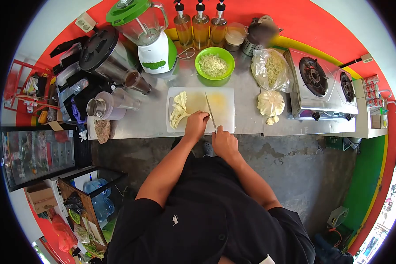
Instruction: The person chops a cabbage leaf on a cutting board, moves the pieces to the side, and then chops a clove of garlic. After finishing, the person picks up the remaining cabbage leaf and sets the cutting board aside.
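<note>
My right hand (225, 142) grips the handle of a knife (209, 107), whose blade points away from me across a white cutting board (229, 101). My left hand (197, 126) is closed beside the blade, its fingers pinching a small pale piece of cabbage that they mostly cover. Pale cabbage leaves (178, 110) lie on the left of the board, close to that hand. Beyond the board stands a green bowl (222, 79) filled with shredded cabbage (213, 65). To the right of the board sits a cabbage (270, 104), small pieces in front of it.
A blender (156, 57), pump bottles (201, 31) and a plastic bag of shreds (273, 69) line the back of the metal counter (251, 121). A gas stove (323, 88) stands at right. Cups and a shaker (97, 108) crowd the left end.
</note>
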A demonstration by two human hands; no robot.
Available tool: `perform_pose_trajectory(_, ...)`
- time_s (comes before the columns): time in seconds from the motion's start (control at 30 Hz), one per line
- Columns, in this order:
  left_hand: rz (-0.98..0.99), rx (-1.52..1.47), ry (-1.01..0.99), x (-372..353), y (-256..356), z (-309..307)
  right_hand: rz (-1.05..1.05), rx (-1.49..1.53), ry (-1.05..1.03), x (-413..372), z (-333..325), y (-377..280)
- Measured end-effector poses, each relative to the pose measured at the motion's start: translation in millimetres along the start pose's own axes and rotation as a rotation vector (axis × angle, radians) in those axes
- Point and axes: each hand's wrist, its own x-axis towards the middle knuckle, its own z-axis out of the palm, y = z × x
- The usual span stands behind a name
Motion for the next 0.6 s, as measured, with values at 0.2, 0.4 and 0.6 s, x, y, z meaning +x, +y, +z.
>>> perform_pose_trajectory(0.2,0.056,0.049,-0.039,0.6,-5.4,0.6,-0.128,-0.262,0.137,-3.6,19.5,2.9)
perform_pose_trajectory(0.4,0.009,0.057,-0.058,5.2,-6.8,-3.3,-0.079,-0.298,0.099,3.7,45.1,4.6)
perform_pose_trajectory(0.6,-0.012,0.179,-0.088,6.7,4.3,-9.4,-0.084,-0.357,0.049,8.0,26.8,-5.0)
